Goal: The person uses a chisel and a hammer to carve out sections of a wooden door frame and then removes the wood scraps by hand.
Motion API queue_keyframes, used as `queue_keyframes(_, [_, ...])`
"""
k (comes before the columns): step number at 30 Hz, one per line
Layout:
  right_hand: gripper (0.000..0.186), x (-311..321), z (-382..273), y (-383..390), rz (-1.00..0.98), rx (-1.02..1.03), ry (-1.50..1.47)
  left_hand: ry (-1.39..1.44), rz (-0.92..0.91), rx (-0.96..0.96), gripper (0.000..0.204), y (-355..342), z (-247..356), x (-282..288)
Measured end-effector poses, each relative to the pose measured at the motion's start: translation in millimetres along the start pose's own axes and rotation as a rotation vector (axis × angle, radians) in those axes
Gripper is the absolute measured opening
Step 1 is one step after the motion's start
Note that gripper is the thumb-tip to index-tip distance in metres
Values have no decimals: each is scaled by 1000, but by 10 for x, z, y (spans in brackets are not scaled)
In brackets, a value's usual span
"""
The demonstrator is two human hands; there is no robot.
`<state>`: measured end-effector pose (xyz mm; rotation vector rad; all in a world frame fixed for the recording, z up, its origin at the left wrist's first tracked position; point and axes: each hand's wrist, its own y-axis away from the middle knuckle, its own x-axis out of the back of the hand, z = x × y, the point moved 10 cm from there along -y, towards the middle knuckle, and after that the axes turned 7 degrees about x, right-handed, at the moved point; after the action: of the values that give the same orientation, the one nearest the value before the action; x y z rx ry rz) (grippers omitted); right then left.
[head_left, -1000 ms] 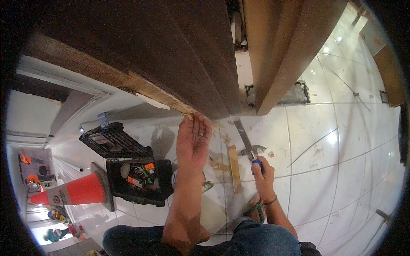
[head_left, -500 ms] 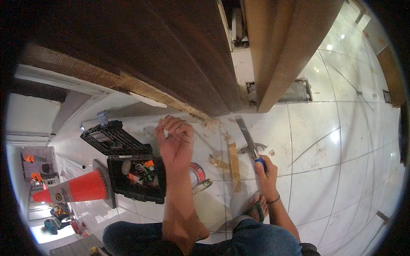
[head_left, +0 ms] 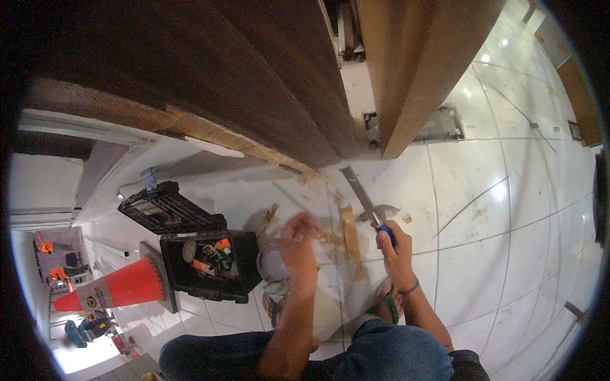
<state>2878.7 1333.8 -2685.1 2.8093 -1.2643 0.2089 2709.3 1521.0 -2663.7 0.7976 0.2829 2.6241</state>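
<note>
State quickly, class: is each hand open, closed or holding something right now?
Left hand: blurred; cannot tell whether it is open, closed or holding anything.
Right hand: closed, holding a blue-handled chisel.

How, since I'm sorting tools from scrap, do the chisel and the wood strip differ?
The chisel is blue-handled with a grey metal blade; the wood strip is plain light brown. The chisel is held in the right hand; the wood strip lies on the floor. Both are long and narrow.

Blue chisel handle (head_left: 384, 231), orange-and-grey cone (head_left: 130, 282), black toolbox (head_left: 203, 293)
</note>
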Motion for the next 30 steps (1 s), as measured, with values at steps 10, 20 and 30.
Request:
queue_keyframes(10, [33,-97,200,-51,31,-49,-8,1064,-8,252,36,-748,548,2])
queue_keyframes(20, [31,-7,486,-196,42,-33,17,849,60,204,23,-954,617,-148])
queue_keyframes(30, [30,54,218,-381,15,23,79,553,-544,384,38,-282,-155,-1172])
